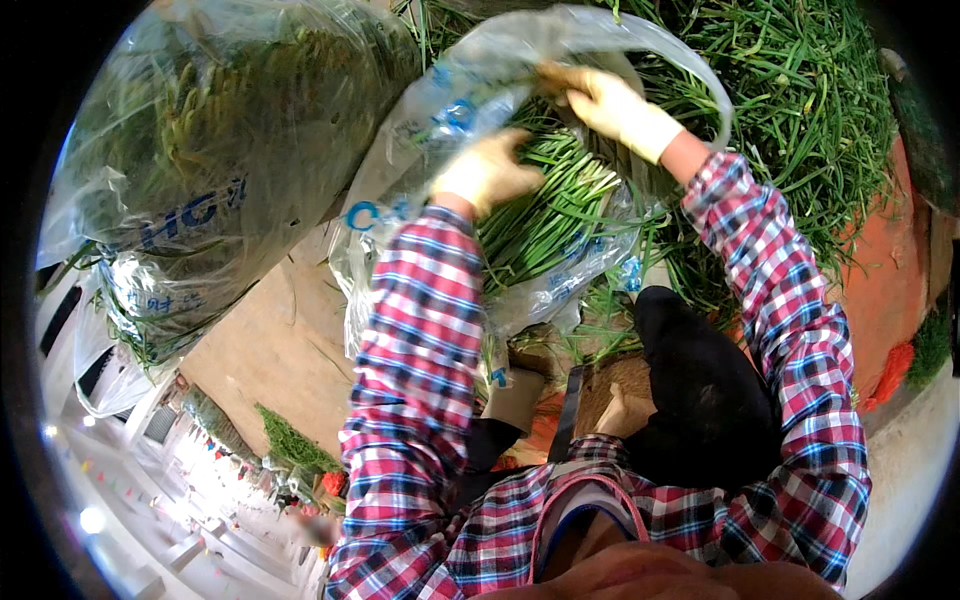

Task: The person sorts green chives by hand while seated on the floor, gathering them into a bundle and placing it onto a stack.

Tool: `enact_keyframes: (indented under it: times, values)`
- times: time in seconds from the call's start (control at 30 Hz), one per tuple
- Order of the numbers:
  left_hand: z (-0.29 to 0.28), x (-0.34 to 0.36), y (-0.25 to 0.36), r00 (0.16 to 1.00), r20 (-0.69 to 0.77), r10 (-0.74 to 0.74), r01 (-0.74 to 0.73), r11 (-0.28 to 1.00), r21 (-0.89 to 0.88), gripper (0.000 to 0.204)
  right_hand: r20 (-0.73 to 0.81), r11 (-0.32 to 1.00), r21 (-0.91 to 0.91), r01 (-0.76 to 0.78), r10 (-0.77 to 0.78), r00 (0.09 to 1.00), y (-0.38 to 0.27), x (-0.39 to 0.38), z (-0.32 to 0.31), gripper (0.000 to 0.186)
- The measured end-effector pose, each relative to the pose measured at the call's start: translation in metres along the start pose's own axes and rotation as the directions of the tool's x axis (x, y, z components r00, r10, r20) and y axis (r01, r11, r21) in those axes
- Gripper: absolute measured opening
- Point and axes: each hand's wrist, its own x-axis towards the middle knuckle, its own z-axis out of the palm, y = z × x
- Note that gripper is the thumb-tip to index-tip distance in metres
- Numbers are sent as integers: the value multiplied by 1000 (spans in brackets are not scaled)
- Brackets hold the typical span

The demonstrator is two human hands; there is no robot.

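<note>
My left hand [490,172], in a pale cream glove, lies over the left side of a bunch of thin green stalks [560,185] with pale cut ends. Its thumb and fingers are apart. The stalks rest inside the mouth of a clear plastic bag [390,180] with blue print. My right hand [620,108], in the same kind of glove, reaches in at the bag's far side. Its fingers stretch leftward, slightly blurred, by brownish leafy matter at the bag wall. The bag's raised rim arches beyond both hands.
A large filled clear bag of greens [250,100] stands at the left. Loose long green stalks [790,110] are heaped at the far right over an orange-red surface [880,270]. Brown board [270,340] covers the floor at left. My dark-clad knee [700,390] is near the bag.
</note>
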Motion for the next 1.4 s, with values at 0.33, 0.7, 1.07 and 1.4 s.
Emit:
enact_keyframes:
  times: [0.33, 0.7, 1.07, 1.4]
  values:
    - [2, 3, -52, 729, -636, 252, -176, 968, 181, 37, 6, 838, -375, 397, -426, 905, -108, 58, -16, 71]
    - [-33, 59, -98, 862, -464, -205, 265, 962, 69, 70, -40, 913, -243, 328, -348, 937, -103, 74, -12, 50]
    - [-29, 81, -45, 930, -276, -244, 261, 965, 25, 76, -65, 922, -229, 313, -335, 940, -108, 65, -18, 39]
    - [-12, 99, -98, 910, -362, -201, 333, 876, 350, 56, -75, 909, -178, 377, -394, 916, -123, 69, -15, 31]
